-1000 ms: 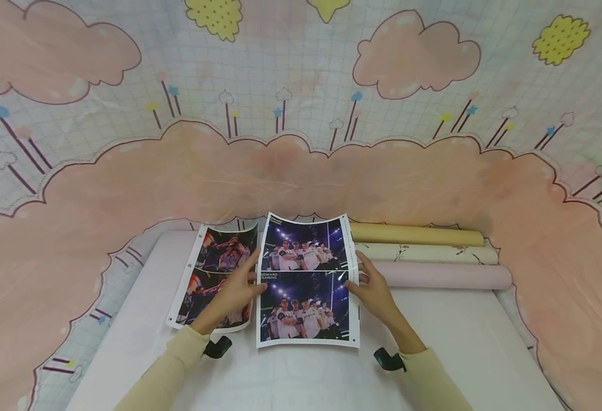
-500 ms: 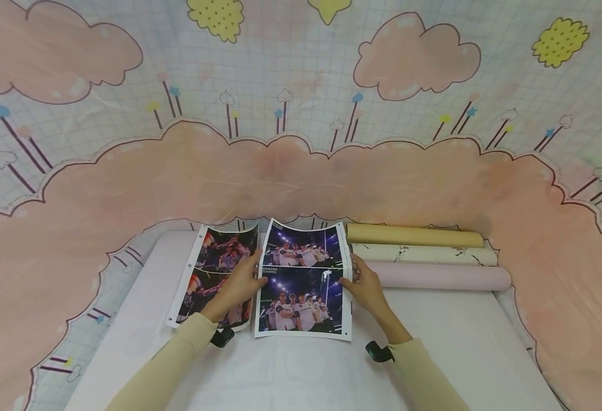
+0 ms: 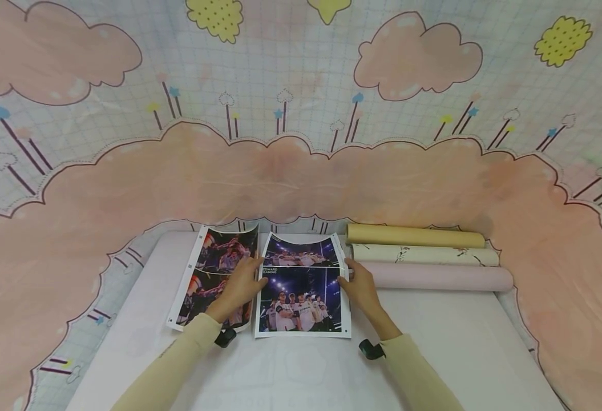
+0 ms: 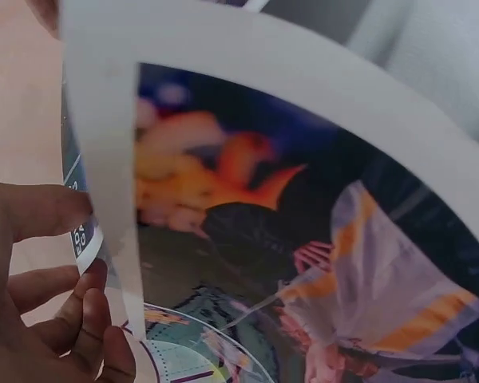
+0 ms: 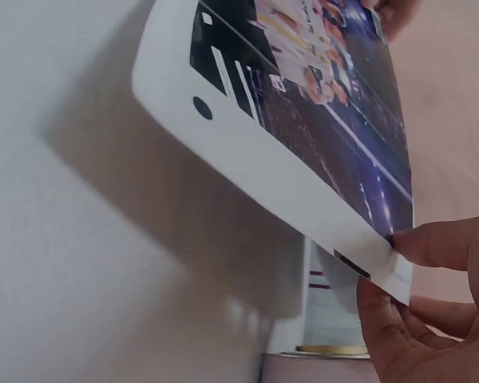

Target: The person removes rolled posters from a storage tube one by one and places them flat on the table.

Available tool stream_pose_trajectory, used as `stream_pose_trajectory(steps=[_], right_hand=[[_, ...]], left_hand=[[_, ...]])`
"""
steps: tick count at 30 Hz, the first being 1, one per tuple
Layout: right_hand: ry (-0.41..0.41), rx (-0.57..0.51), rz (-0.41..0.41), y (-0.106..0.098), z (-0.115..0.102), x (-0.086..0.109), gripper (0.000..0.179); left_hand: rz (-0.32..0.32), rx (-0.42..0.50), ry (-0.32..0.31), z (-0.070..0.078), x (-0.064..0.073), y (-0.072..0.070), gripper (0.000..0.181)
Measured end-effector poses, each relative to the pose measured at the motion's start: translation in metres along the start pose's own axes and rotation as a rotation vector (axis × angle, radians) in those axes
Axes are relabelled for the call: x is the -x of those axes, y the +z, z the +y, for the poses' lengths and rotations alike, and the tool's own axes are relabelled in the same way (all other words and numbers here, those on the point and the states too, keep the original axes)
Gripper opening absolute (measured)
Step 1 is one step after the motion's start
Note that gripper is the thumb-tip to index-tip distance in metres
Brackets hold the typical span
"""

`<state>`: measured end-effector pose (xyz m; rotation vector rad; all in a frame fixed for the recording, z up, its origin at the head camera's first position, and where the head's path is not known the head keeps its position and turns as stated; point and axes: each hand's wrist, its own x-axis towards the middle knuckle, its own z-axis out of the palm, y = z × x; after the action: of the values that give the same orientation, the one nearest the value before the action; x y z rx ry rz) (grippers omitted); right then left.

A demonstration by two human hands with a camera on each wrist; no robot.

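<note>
Photo sheet (image 3: 301, 305), two stacked prints of a group in white shirts, sits mid-scene, held up just above the counter (image 3: 301, 377); right wrist view shows its shadow below. Left hand (image 3: 240, 281) pinches left edge, thumb on the face; right hand (image 3: 360, 285) pinches right edge likewise, fingers behind. Sheet bows between the hands, top part leaning back.

Handling, judged by look: very light, thin but springy, likely smooth and a bit slippery, easy to crease or smudge. Best hold is the white side margins, both sides at once, light pinch, off the printed part; too much inward squeeze probably bows it more.

Around it: second photo sheet (image 3: 193, 299), orange-red prints, just left, bottom edge curled up, left hand and wrist in front of part of it. Sheet and left hand run close there; cannot tell if they touch, so snagging is a risk. Right and behind: gold roll (image 3: 416, 235), cream patterned roll (image 3: 424, 255), pink roll (image 3: 441, 278), side by side, the pink one nearest the right hand and limiting room there. Cloud-print backdrop (image 3: 301, 177) rises behind the counter. Black device (image 3: 371, 349) at the right wrist, another at the left
</note>
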<state>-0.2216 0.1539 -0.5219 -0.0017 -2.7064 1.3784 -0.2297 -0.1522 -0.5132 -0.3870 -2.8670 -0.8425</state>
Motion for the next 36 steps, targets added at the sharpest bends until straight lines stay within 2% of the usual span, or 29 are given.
stream_pose_trajectory(steps=[7,12,15,19,22,26,36], right_hand=[[-0.02,0.069,0.007,0.004,0.002,0.0,0.056],[-0.033,0.075,-0.004,0.007,0.004,0.001,0.055],[-0.046,0.083,-0.015,0.008,0.005,0.001,0.055],[-0.038,0.11,-0.058,0.009,0.004,0.003,0.059],[-0.034,0.125,-0.102,0.01,0.004,0.005,0.063],[-0.043,0.117,-0.135,0.013,0.006,0.008,0.066],[-0.087,0.11,-0.137,0.011,0.005,0.014,0.06]], left_hand=[[0.03,-0.054,0.0,-0.001,0.001,0.006,0.052],[0.057,-0.066,0.029,0.001,0.004,0.007,0.051],[0.038,-0.065,0.029,0.003,0.006,0.008,0.051],[-0.029,-0.067,-0.008,0.005,0.009,0.009,0.052],[-0.053,-0.084,-0.025,0.005,0.011,0.011,0.051],[-0.037,-0.097,-0.018,0.003,0.015,0.012,0.049],[0.003,-0.072,0.025,0.0,0.023,0.006,0.044]])
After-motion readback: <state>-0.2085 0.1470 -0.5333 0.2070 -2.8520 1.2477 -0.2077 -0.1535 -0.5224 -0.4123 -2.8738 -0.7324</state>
